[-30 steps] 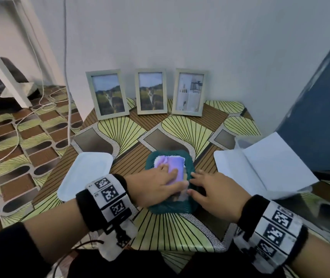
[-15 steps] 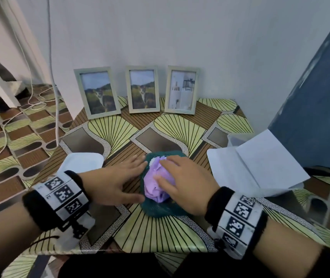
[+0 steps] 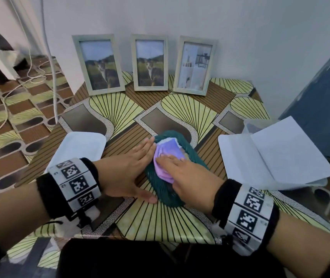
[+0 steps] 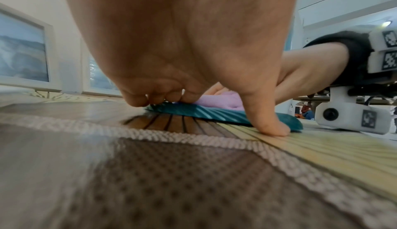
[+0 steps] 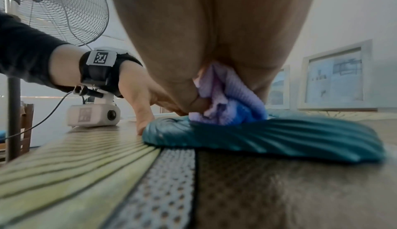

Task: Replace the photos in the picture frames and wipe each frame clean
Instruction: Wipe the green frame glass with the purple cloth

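Pressing a purple cloth (image 3: 167, 155) into a teal ribbed tray (image 3: 166, 197) at the middle of the patterned table (image 3: 160, 223), my right hand (image 3: 188, 177) lies with its fingers stretched over the bunched fabric. My left hand (image 3: 126, 171), fingers straight and unclenched, braces the tray's left rim, thumb on the tabletop by its near corner. The risk, as I judge it: the tray could skate on the glossy cover towards the white paper (image 3: 280, 155), since nothing blocks that side, or the cloth could roll out from under an uneven press.
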`<control>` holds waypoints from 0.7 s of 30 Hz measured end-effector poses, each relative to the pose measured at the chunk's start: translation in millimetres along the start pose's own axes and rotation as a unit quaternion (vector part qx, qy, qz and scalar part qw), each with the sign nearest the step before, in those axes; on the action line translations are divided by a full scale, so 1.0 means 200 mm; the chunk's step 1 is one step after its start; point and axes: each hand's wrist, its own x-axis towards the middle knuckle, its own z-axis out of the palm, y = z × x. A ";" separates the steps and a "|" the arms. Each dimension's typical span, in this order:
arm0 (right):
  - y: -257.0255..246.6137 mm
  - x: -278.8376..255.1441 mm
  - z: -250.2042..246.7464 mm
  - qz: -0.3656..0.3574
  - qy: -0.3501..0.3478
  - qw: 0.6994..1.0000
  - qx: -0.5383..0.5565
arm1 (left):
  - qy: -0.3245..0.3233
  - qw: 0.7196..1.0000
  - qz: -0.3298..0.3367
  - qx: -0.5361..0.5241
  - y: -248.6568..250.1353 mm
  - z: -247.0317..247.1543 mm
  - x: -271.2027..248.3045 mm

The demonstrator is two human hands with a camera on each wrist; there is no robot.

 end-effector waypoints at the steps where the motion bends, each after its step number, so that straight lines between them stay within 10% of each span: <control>1: 0.01 -0.02 -0.01 0.001 0.027 0.999 0.029 | 0.000 1.000 -0.001 0.006 0.00 0.00 0.00; 9: 0.16 -0.07 -0.06 -0.007 0.160 0.981 0.113 | 0.017 0.999 -0.026 -0.022 0.01 -0.01 0.00; 21: 0.18 0.03 0.01 -0.002 -0.018 0.999 -0.047 | -0.009 0.999 -0.008 -0.045 0.01 -0.04 0.04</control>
